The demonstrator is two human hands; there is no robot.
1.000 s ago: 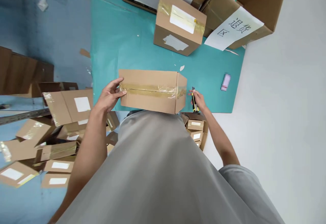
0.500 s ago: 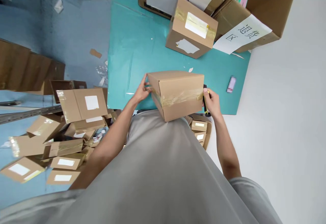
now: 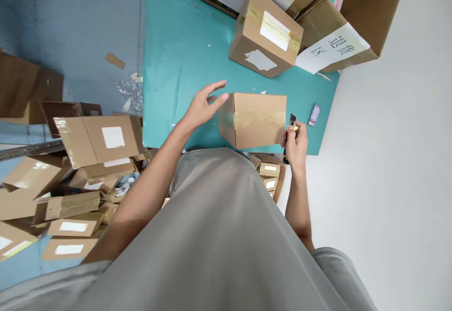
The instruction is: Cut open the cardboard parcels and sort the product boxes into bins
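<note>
A closed cardboard box (image 3: 260,121) with clear tape along its side sits near the front edge of the teal table (image 3: 169,80). My left hand (image 3: 205,106) is at the box's left upper corner, fingers apart, holding nothing; whether the thumb touches the cardboard I cannot tell. To the right of the box, my right hand (image 3: 297,143) is closed around a black and yellow box cutter (image 3: 292,123), its dark tip pointing away from me.
Another taped box (image 3: 266,37) with white labels stands farther back. Behind it are large labelled cartons, one an open carton (image 3: 370,9). A small pinkish item (image 3: 314,115) lies at right. Discarded boxes (image 3: 74,207) pile up on the floor at left.
The box has turned and now sits squarer, lower against the table. My left hand has come off its side and opened. My right hand has brought the cutter's tip up.
</note>
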